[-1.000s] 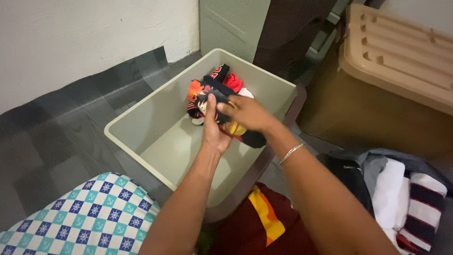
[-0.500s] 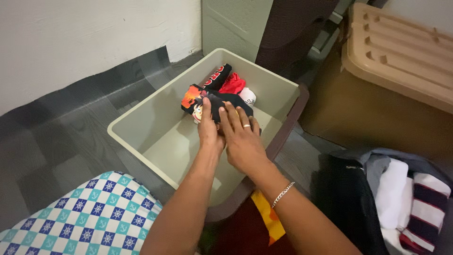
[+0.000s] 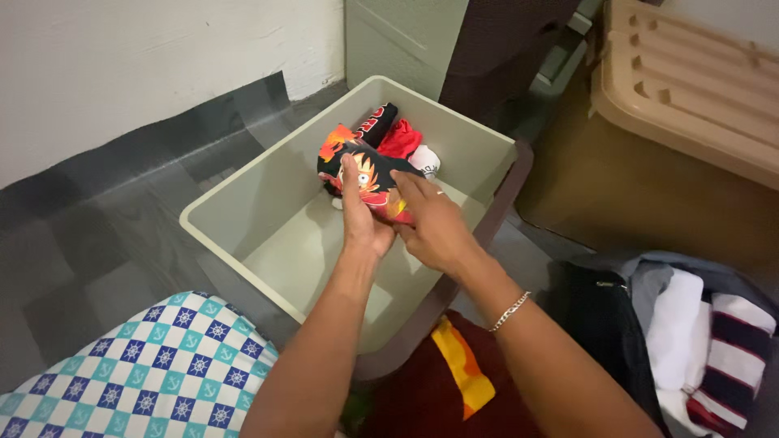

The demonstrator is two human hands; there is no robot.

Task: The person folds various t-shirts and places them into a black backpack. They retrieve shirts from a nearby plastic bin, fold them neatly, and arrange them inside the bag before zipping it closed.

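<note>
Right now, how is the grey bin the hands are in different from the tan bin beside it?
The grey bin is open, with folded clothes at its far end; the tan bin is shut under a ribbed lid. The grey one is pale green-grey, the tan one brown. Both hands, left and right, are in the grey one. Both bins are plastic and rectangular.

Soft, even indoor light, faint shadows inside the bin (image 3: 243, 195), slightly soft focus, dim upper right corner
</note>
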